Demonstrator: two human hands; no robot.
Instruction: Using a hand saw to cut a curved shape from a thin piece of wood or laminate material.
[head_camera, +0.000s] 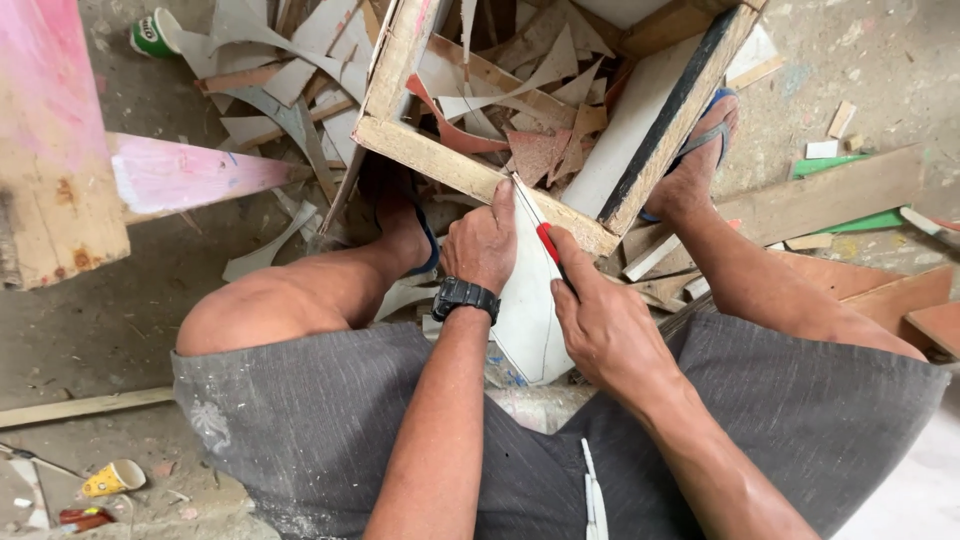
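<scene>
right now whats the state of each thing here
white sheet: held against the frame, being cut
red knife: gripped in right hand
left hand: pressing the sheet
wooden frame: tilted, full of scraps
yellow cup: tipped over

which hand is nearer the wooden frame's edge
Left. The left hand rests its fingertips on the wooden frame, pinning the white sheet. The right hand sits lower, gripping a red-handled knife.
</scene>
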